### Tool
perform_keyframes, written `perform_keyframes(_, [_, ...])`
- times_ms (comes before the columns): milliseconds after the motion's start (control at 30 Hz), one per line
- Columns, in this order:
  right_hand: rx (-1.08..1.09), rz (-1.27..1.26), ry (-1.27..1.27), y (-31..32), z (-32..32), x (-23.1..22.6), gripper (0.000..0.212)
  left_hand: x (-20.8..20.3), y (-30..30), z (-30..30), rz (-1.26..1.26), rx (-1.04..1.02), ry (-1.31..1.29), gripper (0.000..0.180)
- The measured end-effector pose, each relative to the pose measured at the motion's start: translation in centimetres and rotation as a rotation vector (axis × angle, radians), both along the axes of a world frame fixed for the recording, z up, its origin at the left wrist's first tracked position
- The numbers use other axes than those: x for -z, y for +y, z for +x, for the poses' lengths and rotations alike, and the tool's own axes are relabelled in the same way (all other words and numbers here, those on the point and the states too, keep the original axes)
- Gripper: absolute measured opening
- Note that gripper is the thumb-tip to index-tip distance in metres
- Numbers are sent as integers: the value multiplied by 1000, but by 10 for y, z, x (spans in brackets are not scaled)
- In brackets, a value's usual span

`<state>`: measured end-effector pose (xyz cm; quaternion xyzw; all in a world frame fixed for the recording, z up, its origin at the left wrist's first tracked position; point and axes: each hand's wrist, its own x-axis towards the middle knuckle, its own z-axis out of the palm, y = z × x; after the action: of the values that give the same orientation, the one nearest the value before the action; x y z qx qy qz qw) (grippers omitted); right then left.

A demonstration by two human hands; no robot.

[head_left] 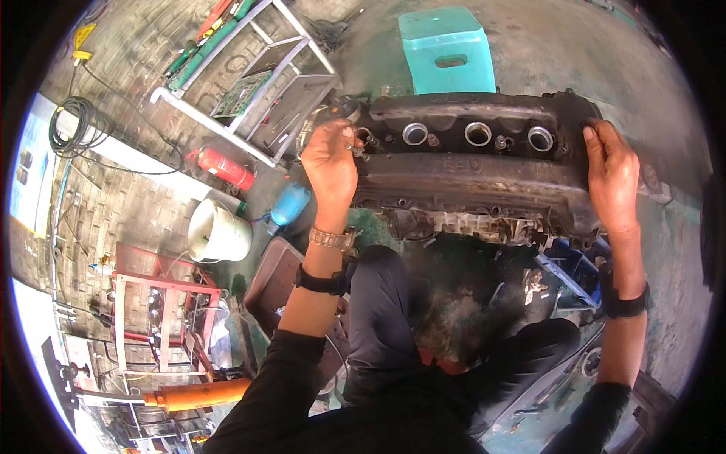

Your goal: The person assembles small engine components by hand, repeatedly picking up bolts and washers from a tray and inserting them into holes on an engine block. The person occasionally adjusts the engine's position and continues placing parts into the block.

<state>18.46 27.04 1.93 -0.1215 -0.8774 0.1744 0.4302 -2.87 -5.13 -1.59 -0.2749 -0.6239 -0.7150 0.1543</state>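
Observation:
A dark, grimy engine valve cover (469,170) lies across the far middle, with several round metal-lined holes along its top. Beneath its near edge shows the pale metal of the engine (491,225). My left hand (331,163) is closed at the cover's left end, thumb and fingers pinched together beside small metal pieces. What it pinches is partly hidden. My right hand (614,178) grips the right end of the cover, thumb on top and fingers bent over the edge.
A turquoise stool (446,45) stands beyond the engine. To the left are a metal rack (249,113), a red fire extinguisher (225,168), a white bucket (219,231) and a blue bottle (290,204). A brown tray (268,276) and a blue crate (571,276) sit near my legs.

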Motion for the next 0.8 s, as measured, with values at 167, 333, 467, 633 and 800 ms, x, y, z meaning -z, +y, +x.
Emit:
perform_keyframes(167, [-1, -32, 10, 2, -1, 2, 19, -1, 0, 1, 5, 15, -2, 7])
perform_keyframes(333, [-7, 9, 41, 2, -2, 3, 19, -3, 0, 1, -39, -31, -16, 6])
perform_keyframes(467, [0, -22, 39, 1, -1, 4, 18, -2, 0, 1, -55, -51, -11, 6])
perform_keyframes(633, [-12, -12, 35, 2, -2, 5, 22, -2, -1, 1, -93, -83, 17, 7])
perform_keyframes(800, [-7, -46, 37, 2, -2, 6, 21, -2, -2, -1, -123, -109, 25, 7])
